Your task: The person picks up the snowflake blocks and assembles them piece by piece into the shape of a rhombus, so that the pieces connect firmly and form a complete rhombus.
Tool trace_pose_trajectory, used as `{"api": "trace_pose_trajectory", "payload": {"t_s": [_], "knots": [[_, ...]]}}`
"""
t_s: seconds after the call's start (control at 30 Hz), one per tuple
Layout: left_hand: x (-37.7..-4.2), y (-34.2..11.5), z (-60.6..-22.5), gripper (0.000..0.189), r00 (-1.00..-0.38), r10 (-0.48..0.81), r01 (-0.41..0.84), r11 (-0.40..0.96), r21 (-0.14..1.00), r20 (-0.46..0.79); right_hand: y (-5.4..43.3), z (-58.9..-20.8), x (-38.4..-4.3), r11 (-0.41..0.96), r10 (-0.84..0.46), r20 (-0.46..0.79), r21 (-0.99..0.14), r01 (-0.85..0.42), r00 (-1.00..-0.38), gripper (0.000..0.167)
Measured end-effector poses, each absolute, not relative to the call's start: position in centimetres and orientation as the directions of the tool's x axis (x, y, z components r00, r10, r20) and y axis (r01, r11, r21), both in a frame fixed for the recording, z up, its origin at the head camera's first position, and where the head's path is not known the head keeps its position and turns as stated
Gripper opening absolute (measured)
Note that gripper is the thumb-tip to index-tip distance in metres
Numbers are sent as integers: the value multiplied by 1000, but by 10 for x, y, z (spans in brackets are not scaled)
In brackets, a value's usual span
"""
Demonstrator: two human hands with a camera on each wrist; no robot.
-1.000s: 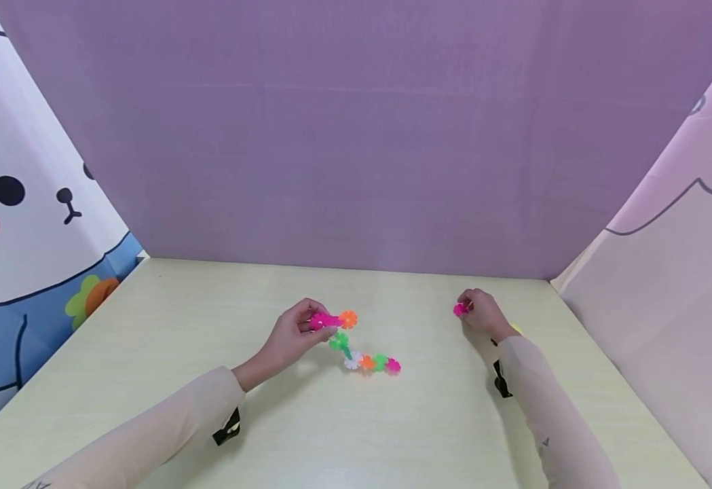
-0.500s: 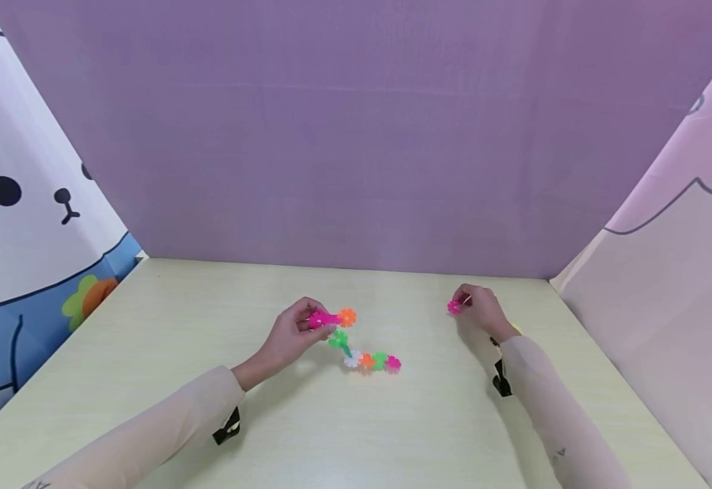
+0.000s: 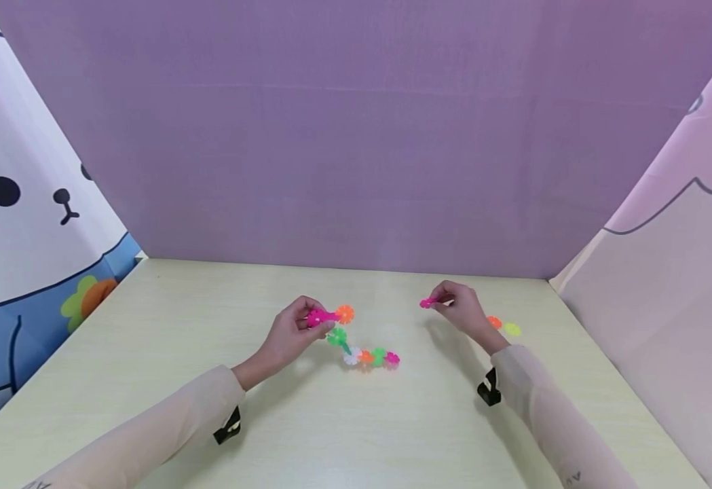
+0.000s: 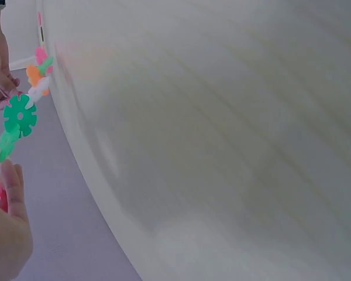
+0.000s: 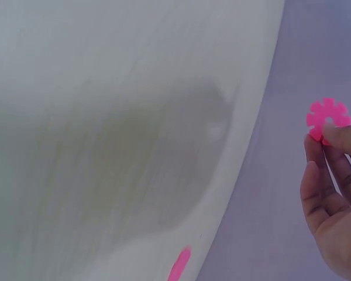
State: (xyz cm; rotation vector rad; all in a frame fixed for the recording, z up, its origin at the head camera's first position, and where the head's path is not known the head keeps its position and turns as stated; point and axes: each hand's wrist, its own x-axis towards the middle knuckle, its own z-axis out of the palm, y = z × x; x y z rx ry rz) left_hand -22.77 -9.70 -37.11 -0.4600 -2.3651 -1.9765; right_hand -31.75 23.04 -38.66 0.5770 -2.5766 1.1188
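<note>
One pink disc is held in a narrow pinch by the right hand, with the thumb laid over its lower part and most of the notched rim left bare. That grip looks well placed; the slots farthest from the fingers should be kept uncovered, and the disc should be pinched only firmly enough that it does not twist. By the left hand, one end of a joined chain of discs is gripped at its pink part, between thumb and fingers. Steadiness is best given here, close to the part being worked, since links farther along may swing or work loose if they are tugged. From that hand the chain runs down through green and white pieces towards the right; whether its far end touches the table cannot be told. The two hands are held apart above the table, so a slow, level approach would be advisable. Beside the right wrist, a loose orange disc and a yellow disc lie on the table and should be left unbrushed by the sleeve.
</note>
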Motion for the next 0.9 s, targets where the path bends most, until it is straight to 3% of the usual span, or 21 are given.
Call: {"api": "trace_pose_trajectory", "payload": {"t_s": [0.5,0.9], "knots": [[-244,-101,-392,30,-956,194,248,137,959,219,161,-360,-273,421,-327,343,-781,-461,-880,8],[-246,-99,-394,32,-953,195,259,132,957,231,127,-355,-261,359,-338,376,-796,-488,-863,8]]}}
